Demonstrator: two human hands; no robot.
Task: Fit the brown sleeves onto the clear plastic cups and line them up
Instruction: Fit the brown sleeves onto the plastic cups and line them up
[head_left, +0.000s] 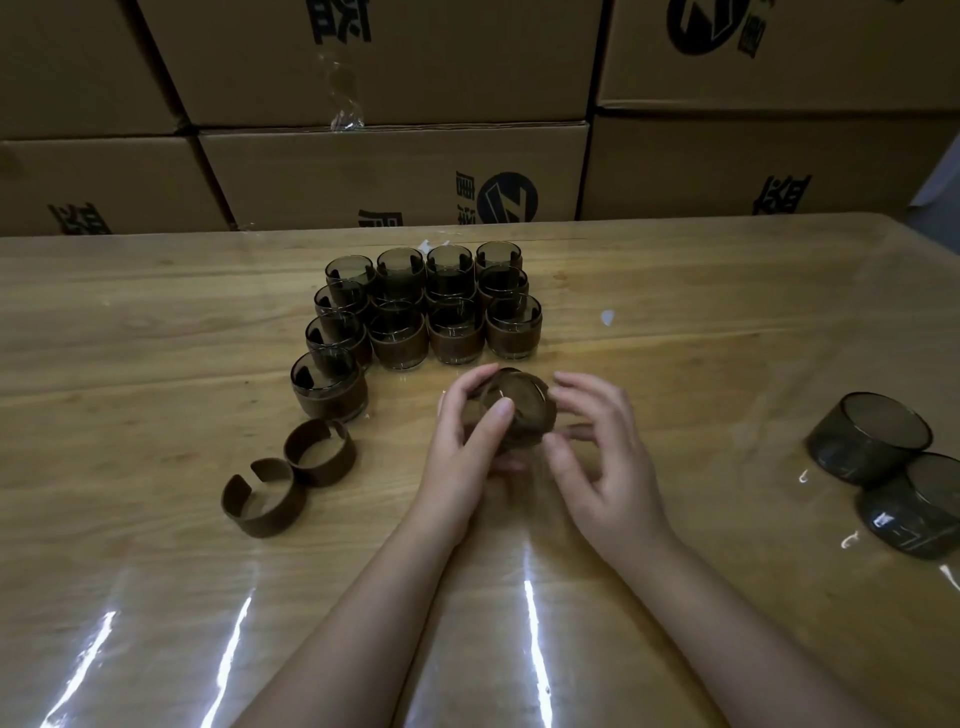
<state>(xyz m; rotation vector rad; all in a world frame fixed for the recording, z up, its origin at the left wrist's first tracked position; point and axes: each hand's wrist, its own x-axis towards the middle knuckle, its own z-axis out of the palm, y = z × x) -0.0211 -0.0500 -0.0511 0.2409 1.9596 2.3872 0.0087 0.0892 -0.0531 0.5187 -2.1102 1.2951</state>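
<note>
Head view showed the left hand (470, 434) gripping a sleeved cup (519, 410), the right hand (597, 447) released beside it; a careless placement might topple the lined-up cups (415, 306) just beyond.

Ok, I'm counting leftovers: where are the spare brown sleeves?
Head view: two loose sleeves lie touching on the table, left of the left hand, just in front of the lined-up cups.

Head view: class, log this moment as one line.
left hand grips sleeved cup | right hand open beside it | two loose sleeves left
</note>
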